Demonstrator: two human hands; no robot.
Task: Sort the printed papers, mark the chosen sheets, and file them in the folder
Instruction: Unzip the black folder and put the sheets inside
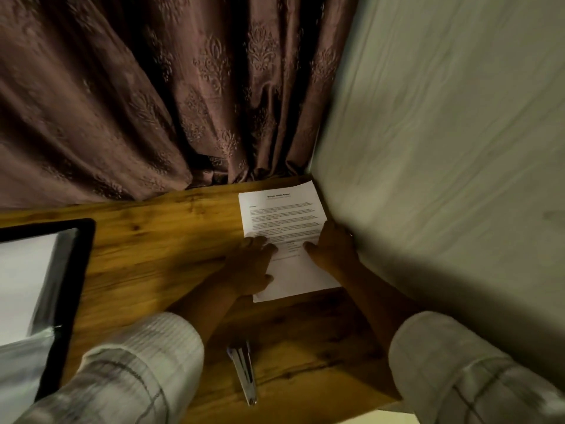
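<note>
Papers (pixel 281 215) lie beside wall (pixel 443 148), pen (pixel 244 374) nearer, folder (pixel 87 240) left

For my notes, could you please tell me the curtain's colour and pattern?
Curtain: mauve-brown, floral motifs; head view.

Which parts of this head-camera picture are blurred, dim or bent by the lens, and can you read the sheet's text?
Head view: dim, warm light, the printed sheet brightest; head view: motion blur smears the pen and folder, and the sheet's body text is unreadable; head view: the wide lens bows the table edge.
</note>
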